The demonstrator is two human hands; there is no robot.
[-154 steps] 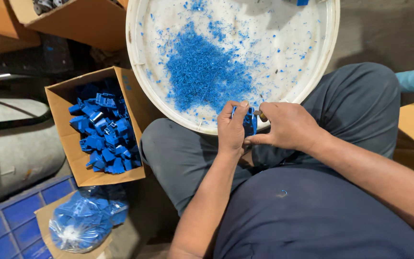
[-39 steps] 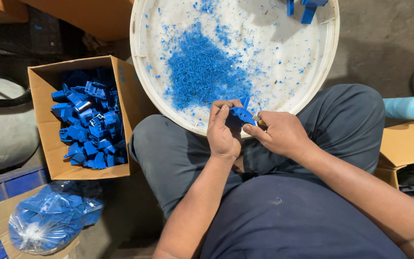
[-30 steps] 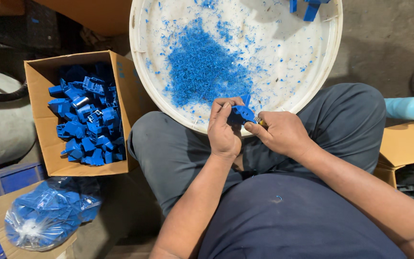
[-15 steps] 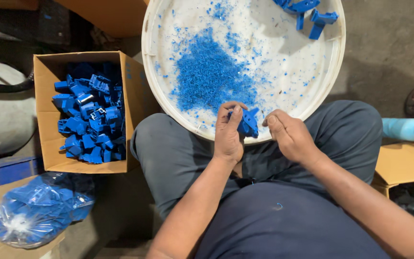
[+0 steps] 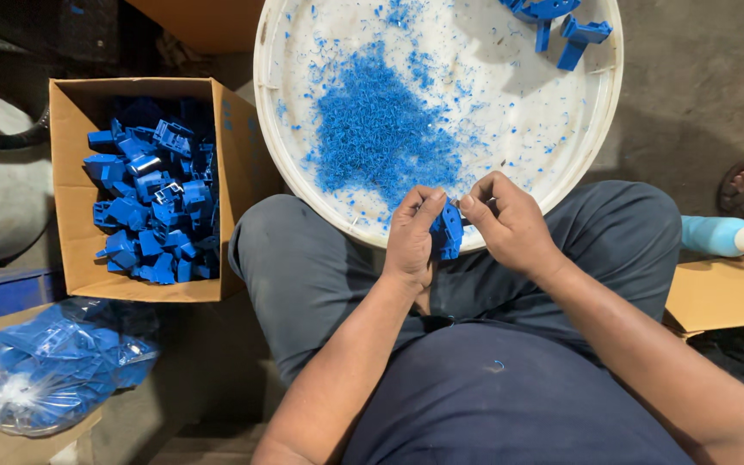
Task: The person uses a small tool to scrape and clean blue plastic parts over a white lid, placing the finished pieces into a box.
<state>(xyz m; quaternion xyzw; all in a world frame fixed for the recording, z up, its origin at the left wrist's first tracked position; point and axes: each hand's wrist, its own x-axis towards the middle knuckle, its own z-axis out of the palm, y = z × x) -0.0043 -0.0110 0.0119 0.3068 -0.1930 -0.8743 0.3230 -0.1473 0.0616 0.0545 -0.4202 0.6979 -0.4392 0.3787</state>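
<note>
Hands meet over the near rim of the white tub (image 5: 270, 164): your left hand (image 5: 412, 241) pinches a blue part (image 5: 449, 231), your right hand (image 5: 510, 226) closed on its edge. Trimming looks underway; next, clear the flash onto the shavings (image 5: 381, 133).

Blue plastic part (image 5: 448, 231) and blue shavings (image 5: 381, 142) (bright, uniform) on a white tray (image 5: 510, 129); brown cardboard box (image 5: 69, 185).
</note>
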